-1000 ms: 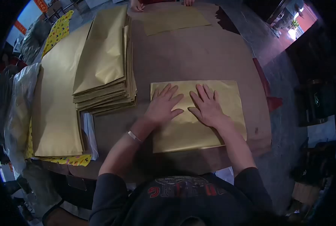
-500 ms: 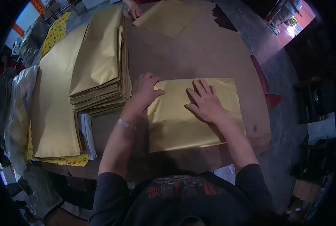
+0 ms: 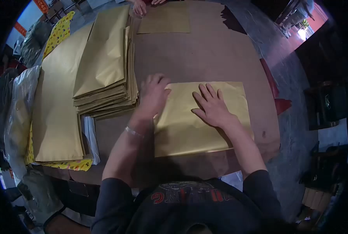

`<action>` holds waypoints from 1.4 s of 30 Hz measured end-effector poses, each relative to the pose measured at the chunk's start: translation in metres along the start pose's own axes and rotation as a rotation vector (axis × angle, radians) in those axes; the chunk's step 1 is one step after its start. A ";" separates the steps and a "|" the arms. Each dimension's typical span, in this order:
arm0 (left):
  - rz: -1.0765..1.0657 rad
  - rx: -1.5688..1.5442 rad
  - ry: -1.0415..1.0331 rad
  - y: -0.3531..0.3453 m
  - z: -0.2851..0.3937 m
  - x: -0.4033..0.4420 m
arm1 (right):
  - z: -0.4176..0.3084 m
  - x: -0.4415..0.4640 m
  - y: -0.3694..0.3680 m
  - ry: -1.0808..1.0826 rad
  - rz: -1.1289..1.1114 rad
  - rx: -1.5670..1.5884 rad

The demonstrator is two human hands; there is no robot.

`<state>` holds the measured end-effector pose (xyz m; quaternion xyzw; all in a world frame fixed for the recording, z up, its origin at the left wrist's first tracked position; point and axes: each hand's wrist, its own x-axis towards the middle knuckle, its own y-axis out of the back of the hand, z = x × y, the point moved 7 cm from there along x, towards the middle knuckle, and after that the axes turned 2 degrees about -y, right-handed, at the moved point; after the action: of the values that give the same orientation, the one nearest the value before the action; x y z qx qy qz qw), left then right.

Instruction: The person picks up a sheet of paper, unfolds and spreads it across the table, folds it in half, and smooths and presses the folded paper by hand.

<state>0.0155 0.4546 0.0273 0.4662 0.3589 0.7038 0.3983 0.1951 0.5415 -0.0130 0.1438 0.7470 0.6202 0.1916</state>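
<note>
A gold paper sheet (image 3: 181, 136) lies on the brown table covering (image 3: 216, 58) in front of me. My right hand (image 3: 213, 106) rests flat on its upper middle, fingers spread, holding nothing. At the sheet's upper left edge is my left hand (image 3: 155, 93), its fingers bent and slightly blurred; whether it grips the edge is hidden. To the left stands a thick stack of folded gold paper (image 3: 103, 58), and beyond it larger gold sheets (image 3: 59, 105) lie flat.
Across the table, a co-worker's hands (image 3: 139, 7) are beside another gold sheet (image 3: 164, 19). Clear plastic wrapping (image 3: 22, 113) and yellow patterned material (image 3: 76, 165) lie at the left. Dark red material (image 3: 283, 105) sticks out at the right table edge.
My left hand has moved from flat on the sheet to its left edge, fingers now bent. My right hand stays flat. The far gold sheet has turned and shifted left, with the co-worker's hands.
</note>
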 end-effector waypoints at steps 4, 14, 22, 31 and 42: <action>-0.344 -0.201 -0.193 -0.026 0.072 -0.056 | 0.000 -0.001 -0.002 -0.012 -0.027 0.000; -0.380 -0.009 -0.238 -0.046 0.034 -0.041 | -0.019 -0.008 -0.009 0.017 0.050 0.017; -0.320 0.060 0.007 -0.050 -0.020 -0.011 | -0.015 -0.007 -0.014 -0.012 0.029 -0.023; -0.462 0.050 -0.191 -0.010 0.028 -0.129 | -0.014 -0.006 -0.016 -0.024 0.048 -0.053; -0.097 -0.681 0.407 0.046 0.000 -0.202 | -0.016 -0.005 -0.016 -0.027 0.042 -0.081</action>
<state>0.0550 0.2545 -0.0069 0.1408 0.1981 0.8408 0.4836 0.1927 0.5227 -0.0255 0.1596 0.7155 0.6518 0.1942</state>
